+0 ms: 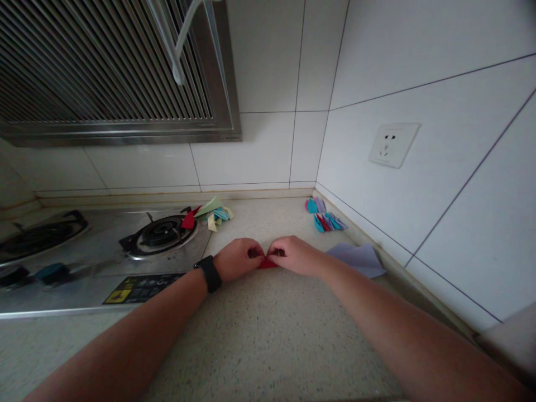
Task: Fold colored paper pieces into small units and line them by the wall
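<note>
Stove lies to the left of the red paper, and a loose heap of coloured paper sits beyond and left of it, with a red piece reaching over the burner. Just left of the red paper, the left hand, with a black watch on its wrist, pinches it between thumb and fingertips. The red paper itself is low on the counter, mostly covered by fingers. From its right side the right hand pinches it too, fingertips nearly meeting the left's. The step in hand looks like folding or creasing; the next move probably calls for matched edges and firm pressure along the fold, though the crease is hidden. Beyond and right of the red paper stand small folded pieces in two groups; nearer on that side lies a purple sheet, partly behind the right forearm.
</note>
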`<act>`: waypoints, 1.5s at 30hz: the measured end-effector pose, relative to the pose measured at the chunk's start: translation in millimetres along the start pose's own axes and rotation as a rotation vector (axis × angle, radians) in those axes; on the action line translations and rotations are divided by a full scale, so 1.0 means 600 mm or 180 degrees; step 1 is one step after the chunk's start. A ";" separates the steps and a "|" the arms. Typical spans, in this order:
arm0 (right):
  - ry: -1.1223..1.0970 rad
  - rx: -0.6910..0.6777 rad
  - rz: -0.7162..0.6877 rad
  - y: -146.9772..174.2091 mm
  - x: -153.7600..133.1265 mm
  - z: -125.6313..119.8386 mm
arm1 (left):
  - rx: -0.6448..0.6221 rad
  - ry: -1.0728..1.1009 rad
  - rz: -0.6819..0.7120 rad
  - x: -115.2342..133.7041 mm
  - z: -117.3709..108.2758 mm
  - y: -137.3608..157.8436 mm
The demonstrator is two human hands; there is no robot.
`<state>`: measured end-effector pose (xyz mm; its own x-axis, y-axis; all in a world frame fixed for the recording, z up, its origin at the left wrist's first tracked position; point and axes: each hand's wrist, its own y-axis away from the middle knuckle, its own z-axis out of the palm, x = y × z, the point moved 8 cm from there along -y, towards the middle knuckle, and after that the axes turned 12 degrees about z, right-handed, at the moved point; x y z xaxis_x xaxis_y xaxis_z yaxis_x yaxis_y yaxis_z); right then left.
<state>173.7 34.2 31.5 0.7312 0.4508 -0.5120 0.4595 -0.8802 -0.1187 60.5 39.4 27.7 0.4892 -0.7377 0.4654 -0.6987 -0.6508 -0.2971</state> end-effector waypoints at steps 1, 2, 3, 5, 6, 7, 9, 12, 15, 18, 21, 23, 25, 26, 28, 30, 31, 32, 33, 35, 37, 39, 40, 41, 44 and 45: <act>-0.0014 -0.0057 0.0051 0.000 0.003 0.002 | -0.0050 0.0068 -0.0017 -0.002 0.004 0.001; -0.0006 -0.0119 0.0090 0.000 0.005 0.005 | -0.0113 0.0109 -0.0022 -0.003 0.008 0.001; 0.0018 -0.0176 0.0115 0.001 0.006 0.008 | -0.0177 0.0111 -0.0013 -0.003 0.011 0.002; 0.0079 -0.0251 0.0127 0.001 0.008 0.013 | -0.0266 0.0025 0.0024 -0.001 0.016 0.002; 0.0110 -0.0262 0.0113 0.001 0.008 0.014 | -0.0285 -0.0042 0.0041 0.000 0.016 0.002; 0.0139 -0.0255 0.0090 0.000 0.007 0.015 | -0.0300 -0.0107 0.0056 0.002 0.016 0.002; 0.0195 -0.0222 0.0014 -0.001 0.005 0.016 | -0.0322 -0.0233 0.0072 0.005 0.016 0.001; 0.0262 -0.0204 -0.0110 -0.003 0.002 0.019 | -0.0351 -0.0398 0.0130 0.011 0.015 0.000; 0.0298 -0.0242 -0.0161 -0.003 0.002 0.021 | -0.0388 -0.0457 0.0186 0.015 0.015 -0.001; 0.0426 -0.0229 -0.0254 -0.003 -0.001 0.021 | -0.0366 -0.0579 0.0260 0.021 0.013 -0.001; 0.0586 -0.0154 -0.0451 0.001 -0.012 0.020 | -0.0327 -0.0777 0.0406 0.031 0.010 -0.002; 0.0649 -0.0119 -0.0545 0.003 -0.019 0.019 | -0.0332 -0.0901 0.0486 0.036 0.010 -0.002; 0.0701 -0.0118 -0.0610 0.004 -0.024 0.019 | -0.0356 -0.0994 0.0538 0.040 0.010 -0.003; 0.0739 -0.0118 -0.0643 0.005 -0.027 0.020 | -0.0377 -0.1024 0.0560 0.042 0.011 -0.003; 0.0832 -0.0106 -0.0701 0.006 -0.031 0.020 | -0.0420 -0.1056 0.0605 0.046 0.012 -0.004; 0.0912 -0.0093 -0.0740 0.006 -0.034 0.020 | -0.0460 -0.1054 0.0648 0.050 0.013 -0.005; 0.0940 -0.0088 -0.0752 0.006 -0.036 0.020 | -0.0474 -0.1046 0.0664 0.052 0.013 -0.005; 0.0964 -0.0087 -0.0761 0.006 -0.037 0.020 | -0.0491 -0.1031 0.0677 0.053 0.014 -0.006; 0.0992 -0.0091 -0.0772 0.006 -0.038 0.020 | -0.0510 -0.1010 0.0686 0.053 0.014 -0.006; 0.1054 -0.0089 -0.0791 0.006 -0.039 0.020 | -0.0542 -0.0975 0.0692 0.052 0.016 -0.007; 0.1107 -0.0090 -0.0808 0.006 -0.041 0.019 | -0.0556 -0.0981 0.0707 0.050 0.017 -0.007; 0.1144 -0.0106 -0.0801 0.007 -0.041 0.019 | -0.0555 -0.1052 0.0727 0.049 0.019 -0.007; 0.1155 -0.0116 -0.0778 0.007 -0.040 0.019 | -0.0567 -0.1095 0.0731 0.049 0.019 -0.007; 0.1160 -0.0127 -0.0744 0.007 -0.039 0.018 | -0.0583 -0.1131 0.0715 0.048 0.020 -0.007; 0.1141 -0.0127 -0.0604 0.007 -0.032 0.015 | -0.0623 -0.1184 0.0640 0.047 0.018 -0.005; 0.1121 -0.0128 -0.0566 0.006 -0.029 0.015 | -0.0645 -0.1190 0.0640 0.048 0.018 -0.004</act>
<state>158.4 21.6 32.5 0.7635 0.6250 -0.1626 0.6087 -0.7806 -0.1422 81.8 17.7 32.9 0.4622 -0.8838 0.0720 -0.8685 -0.4676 -0.1646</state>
